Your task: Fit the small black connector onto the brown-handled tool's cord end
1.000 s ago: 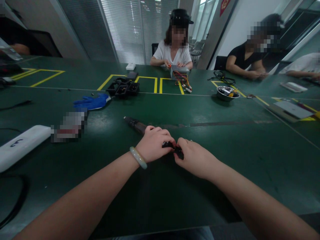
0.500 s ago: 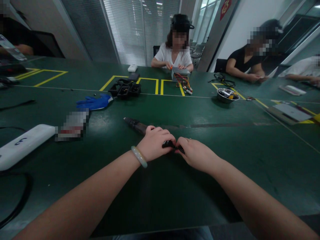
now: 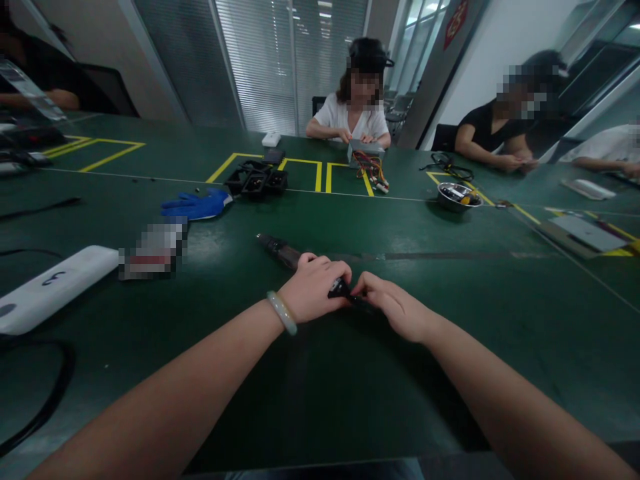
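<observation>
L hand (image 3: 315, 288): curled shut on blk item (image 3: 339, 288)
R hand (image 3: 397, 303): fingertips pinching blk item's thin end
Dk tool (image 3: 276, 249): on tbl (image 3: 300, 400), nr L hand

I record the table (image 3: 320, 413) as dark green, patterned with yellow outlines and a thin pale line. The piece (image 3: 339, 288) in my left hand (image 3: 315, 287) reads black, and the bangle (image 3: 281, 313) on my wrist pale green. The glove (image 3: 197, 205) is blue with a whitish cuff edge. The long block (image 3: 55, 290) is white, bearing a dark curved mark and a grey round spot. I note black frames (image 3: 255, 182), a silver bowl (image 3: 457, 203), and wires (image 3: 370, 167) in red, orange, yellow and black. Across, one top (image 3: 354, 121) is white, another (image 3: 485, 127) black. The blinds (image 3: 255, 73) show fine horizontal stripes; the wall sign (image 3: 455, 25) is red with a paler figure.
</observation>
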`<state>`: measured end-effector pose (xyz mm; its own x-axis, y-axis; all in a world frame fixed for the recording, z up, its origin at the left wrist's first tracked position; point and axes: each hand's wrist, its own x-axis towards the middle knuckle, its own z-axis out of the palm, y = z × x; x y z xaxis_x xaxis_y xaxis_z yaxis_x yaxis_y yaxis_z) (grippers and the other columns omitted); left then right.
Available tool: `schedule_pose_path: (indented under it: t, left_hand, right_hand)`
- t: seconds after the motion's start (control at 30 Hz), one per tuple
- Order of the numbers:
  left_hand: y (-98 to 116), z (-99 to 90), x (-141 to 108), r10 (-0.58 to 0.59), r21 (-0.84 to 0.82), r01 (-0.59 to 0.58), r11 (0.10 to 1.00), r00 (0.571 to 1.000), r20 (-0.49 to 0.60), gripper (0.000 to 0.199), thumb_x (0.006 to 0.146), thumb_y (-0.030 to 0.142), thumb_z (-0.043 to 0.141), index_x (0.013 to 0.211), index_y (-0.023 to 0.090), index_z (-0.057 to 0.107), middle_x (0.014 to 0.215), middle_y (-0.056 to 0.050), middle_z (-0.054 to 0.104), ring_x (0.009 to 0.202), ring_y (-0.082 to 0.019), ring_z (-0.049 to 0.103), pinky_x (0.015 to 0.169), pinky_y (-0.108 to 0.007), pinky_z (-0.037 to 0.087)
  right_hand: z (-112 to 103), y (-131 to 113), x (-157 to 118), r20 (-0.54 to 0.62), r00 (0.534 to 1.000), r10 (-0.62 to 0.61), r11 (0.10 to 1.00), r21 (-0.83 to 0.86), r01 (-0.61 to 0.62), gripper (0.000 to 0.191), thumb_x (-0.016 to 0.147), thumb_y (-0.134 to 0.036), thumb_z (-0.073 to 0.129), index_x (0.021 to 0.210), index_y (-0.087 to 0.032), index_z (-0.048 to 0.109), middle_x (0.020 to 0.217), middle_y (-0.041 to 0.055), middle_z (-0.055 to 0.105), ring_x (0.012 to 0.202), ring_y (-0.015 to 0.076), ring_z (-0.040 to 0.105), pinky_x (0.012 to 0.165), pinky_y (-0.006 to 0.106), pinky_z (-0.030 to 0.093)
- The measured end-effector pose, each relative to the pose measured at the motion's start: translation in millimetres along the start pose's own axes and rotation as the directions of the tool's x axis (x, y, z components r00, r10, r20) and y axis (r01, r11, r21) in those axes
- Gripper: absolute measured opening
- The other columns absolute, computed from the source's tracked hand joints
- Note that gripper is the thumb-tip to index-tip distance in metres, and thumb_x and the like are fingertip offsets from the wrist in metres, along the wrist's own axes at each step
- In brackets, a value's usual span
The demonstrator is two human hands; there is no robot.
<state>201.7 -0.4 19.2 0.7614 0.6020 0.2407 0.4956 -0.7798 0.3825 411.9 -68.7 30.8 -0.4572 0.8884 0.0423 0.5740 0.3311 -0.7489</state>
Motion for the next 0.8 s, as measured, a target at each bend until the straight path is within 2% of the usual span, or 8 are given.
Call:
schedule_pose_path:
  t: [0.1, 0.2, 0.3, 0.37, 0.43, 0.53, 0.63, 0.8]
  left_hand:
    - [0.2, -1.4, -0.8, 0.049, 0.015, -0.049, 0.999, 0.999, 0.01, 0.028, 0.078, 0.045, 0.066, 0.098, 0.027, 0.058, 0.099, 0.002, 0.063, 0.098, -0.022, 0.051, 0.093, -0.043, 0.023]
    - [0.5, -1.6, -1.2, 0.071, 0.03, -0.071, 0.997, 0.997, 0.008, 0.025, 0.08, 0.047, 0.062, 0.098, 0.029, 0.061, 0.1, 0.001, 0.063, 0.098, -0.022, 0.051, 0.094, -0.045, 0.022]
    - [0.7, -0.6, -0.9, 0.07, 0.03, -0.07, 0.997, 0.998, 0.003, 0.022, 0.082, 0.046, 0.059, 0.097, 0.029, 0.063, 0.101, 0.001, 0.064, 0.098, -0.022, 0.051, 0.095, -0.046, 0.021]
    - [0.7, 0.0, -0.6, 0.068, 0.033, -0.068, 0.997, 0.998, 0.0, 0.021, 0.082, 0.046, 0.06, 0.096, 0.03, 0.064, 0.101, 0.001, 0.064, 0.098, -0.022, 0.051, 0.095, -0.046, 0.02]
    - [0.8, 0.3, -0.1, 0.064, 0.039, -0.064, 0.997, 0.998, 0.002, 0.021, 0.083, 0.047, 0.059, 0.095, 0.03, 0.064, 0.101, 0.002, 0.064, 0.098, -0.022, 0.051, 0.095, -0.046, 0.021]
    - [1.2, 0.2, 0.6, 0.054, 0.045, -0.055, 0.998, 0.998, 0.013, 0.025, 0.082, 0.051, 0.059, 0.095, 0.03, 0.064, 0.1, 0.002, 0.064, 0.097, -0.022, 0.052, 0.095, -0.046, 0.021]
    - [1.9, 0.5, 1.2, 0.05, 0.054, -0.051, 0.997, 0.999, 0.012, 0.025, 0.082, 0.051, 0.059, 0.095, 0.031, 0.064, 0.099, 0.002, 0.064, 0.096, -0.022, 0.052, 0.095, -0.046, 0.021]
    - [2.2, 2.2, 1.6, 0.047, 0.057, -0.047, 0.997, 0.999, 0.003, 0.023, 0.082, 0.049, 0.059, 0.094, 0.03, 0.064, 0.099, 0.002, 0.064, 0.097, -0.021, 0.052, 0.095, -0.046, 0.022]
  right_hand:
    - [-6.5, 10.4, 3.4, -0.049, 0.989, 0.137, 0.985, 0.113, -0.131, 0.024, 0.093, -0.018, 0.036, 0.096, -0.017, 0.06, 0.09, 0.003, 0.06, 0.084, 0.0163, 0.054, 0.075, 0.028, 0.041]
    - [-13.9, 20.0, 5.5, 0.074, 0.982, 0.175, 0.949, 0.251, -0.189, 0.023, 0.093, -0.022, 0.044, 0.109, -0.017, 0.061, 0.096, 0.0042, 0.061, 0.084, 0.0157, 0.057, 0.076, 0.028, 0.043]
    - [-18.9, 25.5, 5.7, 0.173, 0.966, 0.192, 0.893, 0.377, -0.245, 0.035, 0.091, -0.025, 0.054, 0.125, -0.018, 0.052, 0.095, 0.004, 0.064, 0.085, 0.0161, 0.06, 0.073, 0.027, 0.045]
    - [-20.4, 27.7, 5.7, 0.206, 0.941, 0.267, 0.869, 0.371, -0.328, 0.043, 0.089, -0.027, 0.059, 0.13, -0.02, 0.047, 0.089, 0.0028, 0.065, 0.077, 0.0153, 0.061, 0.064, 0.024, 0.045]
    - [-20.9, 29.7, 5.8, 0.213, 0.916, 0.339, 0.865, 0.312, -0.393, 0.041, 0.089, -0.031, 0.061, 0.126, -0.02, 0.049, 0.086, 0.0023, 0.066, 0.068, 0.0134, 0.058, 0.057, 0.023, 0.043]
    - [-20.8, 33.4, 6.3, 0.152, 0.899, 0.411, 0.879, 0.193, -0.435, 0.027, 0.091, -0.035, 0.058, 0.112, -0.017, 0.056, 0.077, 0.0013, 0.064, 0.061, 0.0114, 0.054, 0.054, 0.022, 0.038]
    - [-22.3, 36.3, 5.3, 0.096, 0.894, 0.438, 0.885, 0.13, -0.448, 0.026, 0.095, -0.04, 0.051, 0.102, -0.016, 0.06, 0.074, 0.0014, 0.062, 0.061, 0.0109, 0.051, 0.053, 0.022, 0.036]
    - [-40.1, 34.3, -2.7, 0.255, 0.854, 0.453, 0.816, 0.268, -0.513, 0.031, 0.096, -0.039, 0.05, 0.117, -0.016, 0.057, 0.091, 0.0059, 0.065, 0.079, 0.0147, 0.058, 0.063, 0.023, 0.043]
